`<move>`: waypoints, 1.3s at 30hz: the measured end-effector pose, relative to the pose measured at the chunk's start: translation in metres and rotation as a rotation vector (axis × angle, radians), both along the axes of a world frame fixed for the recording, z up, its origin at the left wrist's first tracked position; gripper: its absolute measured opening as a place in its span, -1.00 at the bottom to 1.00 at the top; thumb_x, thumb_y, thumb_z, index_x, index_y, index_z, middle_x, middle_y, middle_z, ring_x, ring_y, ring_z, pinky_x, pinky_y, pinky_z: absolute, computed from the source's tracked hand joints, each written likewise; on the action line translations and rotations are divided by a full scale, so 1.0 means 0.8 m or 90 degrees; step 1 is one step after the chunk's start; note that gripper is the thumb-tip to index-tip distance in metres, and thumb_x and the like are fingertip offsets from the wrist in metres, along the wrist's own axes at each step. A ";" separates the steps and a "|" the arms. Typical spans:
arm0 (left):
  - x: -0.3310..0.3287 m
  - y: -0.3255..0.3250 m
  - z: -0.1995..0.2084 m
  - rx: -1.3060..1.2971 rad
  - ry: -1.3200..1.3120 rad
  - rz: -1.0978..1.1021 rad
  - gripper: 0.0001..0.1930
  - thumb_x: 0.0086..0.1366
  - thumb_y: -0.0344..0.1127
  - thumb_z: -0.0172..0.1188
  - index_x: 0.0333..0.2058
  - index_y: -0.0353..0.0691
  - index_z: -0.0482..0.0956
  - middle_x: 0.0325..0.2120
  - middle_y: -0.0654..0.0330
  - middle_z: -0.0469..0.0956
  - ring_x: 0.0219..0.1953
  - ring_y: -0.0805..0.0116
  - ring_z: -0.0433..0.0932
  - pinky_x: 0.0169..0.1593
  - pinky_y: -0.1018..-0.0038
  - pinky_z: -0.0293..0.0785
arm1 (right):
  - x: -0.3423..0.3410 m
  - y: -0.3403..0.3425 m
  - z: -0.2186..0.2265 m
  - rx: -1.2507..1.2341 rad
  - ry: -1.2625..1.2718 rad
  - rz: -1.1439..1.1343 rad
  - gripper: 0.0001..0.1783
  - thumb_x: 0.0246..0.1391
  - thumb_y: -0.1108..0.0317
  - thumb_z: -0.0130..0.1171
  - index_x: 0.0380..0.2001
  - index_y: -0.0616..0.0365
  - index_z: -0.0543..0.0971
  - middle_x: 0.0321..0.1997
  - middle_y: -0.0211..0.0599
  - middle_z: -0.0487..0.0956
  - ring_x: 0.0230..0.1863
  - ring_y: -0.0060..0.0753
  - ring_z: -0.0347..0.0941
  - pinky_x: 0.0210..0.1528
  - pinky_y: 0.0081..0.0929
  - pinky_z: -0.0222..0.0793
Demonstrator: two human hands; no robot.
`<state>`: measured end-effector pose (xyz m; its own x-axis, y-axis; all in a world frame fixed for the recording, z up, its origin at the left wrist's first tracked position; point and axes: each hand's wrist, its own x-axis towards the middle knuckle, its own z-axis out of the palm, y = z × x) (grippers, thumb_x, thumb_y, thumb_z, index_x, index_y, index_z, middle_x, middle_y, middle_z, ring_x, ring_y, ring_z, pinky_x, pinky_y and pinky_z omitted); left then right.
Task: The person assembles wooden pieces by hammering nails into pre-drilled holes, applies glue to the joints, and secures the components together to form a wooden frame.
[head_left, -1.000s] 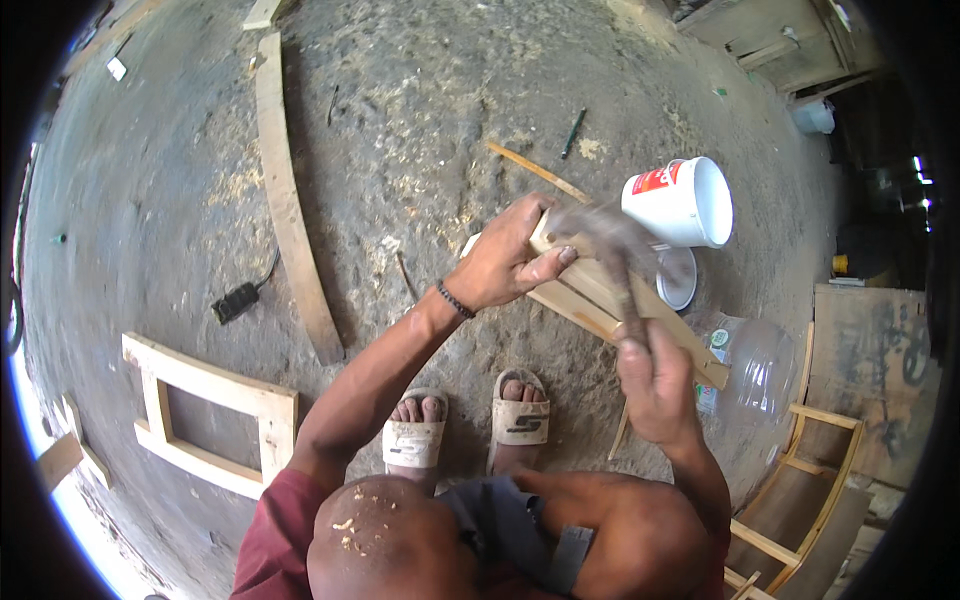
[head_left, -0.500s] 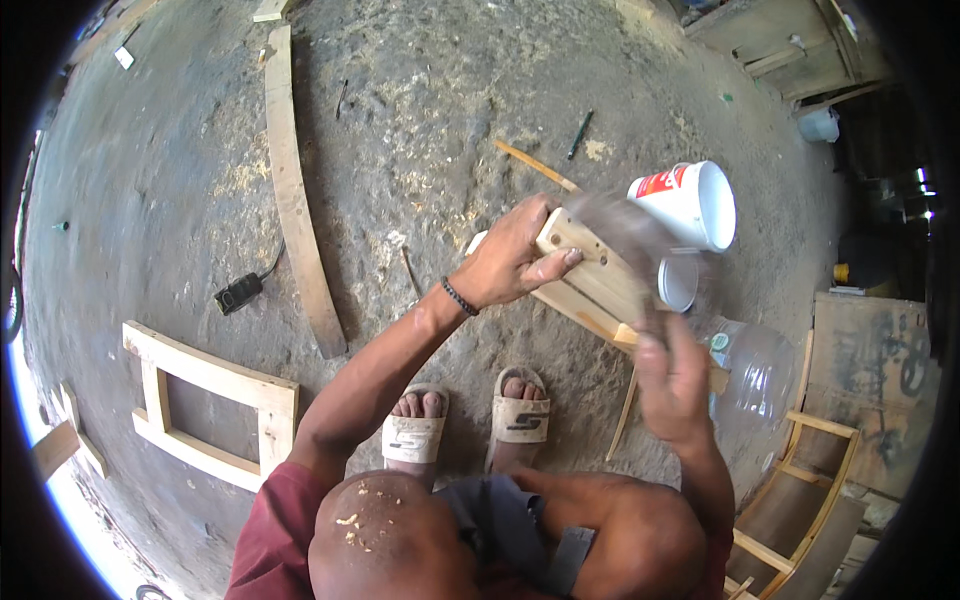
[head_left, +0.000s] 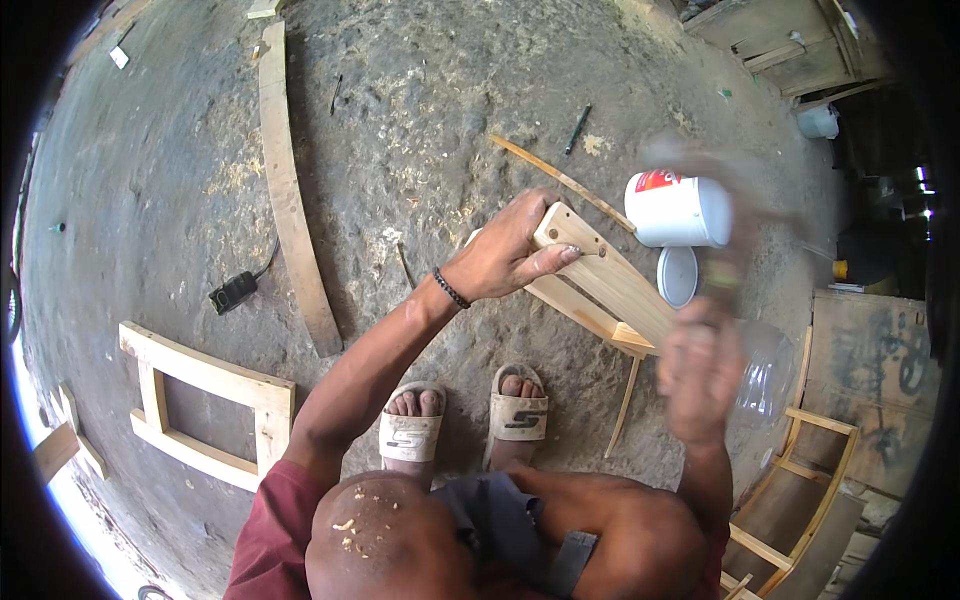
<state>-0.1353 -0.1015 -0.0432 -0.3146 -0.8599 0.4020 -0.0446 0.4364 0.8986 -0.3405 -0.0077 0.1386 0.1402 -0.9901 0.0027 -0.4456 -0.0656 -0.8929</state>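
Observation:
My left hand [head_left: 510,250] is closed round the upper end of a pale wooden frame [head_left: 610,270] made of slats. Its thumb lies along the face, near dark round marks in the wood. To the right, my right hand [head_left: 703,370] is closed on a hammer [head_left: 722,270], blurred by motion. The hammer's head is a smear in front of the white bucket, raised apart from the wood. The frame slants down to the right, and its lower end is partly behind my right hand.
A white bucket [head_left: 665,212] lies on its side by a round white lid [head_left: 678,277]. A clear plastic bottle [head_left: 765,375] is right of my right hand. At left are a wooden frame [head_left: 210,365], a long plank [head_left: 288,190] and a black socket block [head_left: 232,292].
The hammer has swung up and right, away from the wooden frame. My right hand has shifted slightly right. My left hand keeps its grip almost in place.

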 end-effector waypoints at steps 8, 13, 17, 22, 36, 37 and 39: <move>0.006 -0.001 0.007 -0.039 -0.024 -0.009 -0.39 0.35 0.16 0.13 0.00 -0.37 0.36 -0.15 -0.09 0.43 -0.04 -0.04 0.44 0.08 0.17 0.38 | -0.021 0.003 -0.055 -0.177 0.301 0.095 -0.73 0.37 0.23 0.00 -0.31 0.22 0.46 -0.59 -0.35 0.45 -0.61 -0.36 0.35 -0.54 -0.34 0.30; 0.020 -0.012 0.005 -0.083 -0.067 -0.102 -0.28 0.34 0.20 0.12 0.17 -0.32 0.26 0.02 -0.07 0.37 0.10 0.00 0.42 0.17 0.16 0.38 | -0.006 0.005 -0.048 0.192 -0.070 -0.099 -0.83 0.33 0.32 0.06 -0.30 0.20 0.45 -0.60 -0.56 0.39 -0.56 -0.58 0.33 -0.50 -0.47 0.27; 0.021 0.000 0.009 0.046 -0.058 -0.100 -0.22 0.29 0.12 0.22 0.26 -0.32 0.18 0.12 -0.07 0.34 0.23 0.03 0.36 0.28 0.17 0.33 | -0.014 0.002 -0.060 -0.031 0.070 -0.153 -0.83 0.24 0.38 0.20 -0.35 0.18 0.44 -0.55 -0.55 0.36 -0.48 -0.68 0.27 -0.39 -0.58 0.25; 0.022 0.009 -0.005 0.185 0.043 -0.087 -0.12 0.17 -0.05 0.41 0.31 -0.33 0.14 0.20 -0.07 0.33 0.31 0.08 0.31 0.33 0.17 0.32 | -0.042 -0.004 -0.064 -0.080 0.191 -0.248 -0.74 0.10 0.41 0.36 -0.32 0.18 0.43 -0.44 -0.51 0.38 -0.38 -0.64 0.26 -0.27 -0.57 0.26; 0.015 0.017 -0.018 0.162 0.043 -0.018 -0.17 0.05 -0.06 0.51 0.23 -0.24 0.32 0.09 -0.01 0.52 0.16 0.07 0.51 0.18 0.19 0.49 | -0.074 -0.011 -0.077 0.109 0.251 -0.184 -0.35 -0.28 0.33 0.61 -0.09 0.29 0.53 -0.19 -0.20 0.61 -0.14 -0.36 0.54 -0.05 -0.40 0.45; 0.014 0.017 -0.017 0.158 0.029 -0.017 -0.16 0.04 -0.06 0.51 0.24 -0.24 0.32 0.09 -0.02 0.52 0.15 0.06 0.51 0.18 0.20 0.49 | -0.073 -0.011 -0.077 0.096 0.269 -0.189 -0.37 -0.28 0.33 0.61 -0.11 0.30 0.53 -0.23 -0.19 0.62 -0.18 -0.36 0.55 -0.07 -0.40 0.46; 0.013 0.017 -0.013 0.149 0.000 -0.013 -0.14 0.03 -0.06 0.52 0.25 -0.24 0.31 0.10 -0.03 0.51 0.15 0.05 0.52 0.18 0.22 0.49 | -0.071 -0.010 -0.077 0.070 0.306 -0.198 -0.40 -0.28 0.33 0.60 -0.15 0.31 0.53 -0.30 -0.17 0.65 -0.25 -0.36 0.57 -0.11 -0.39 0.48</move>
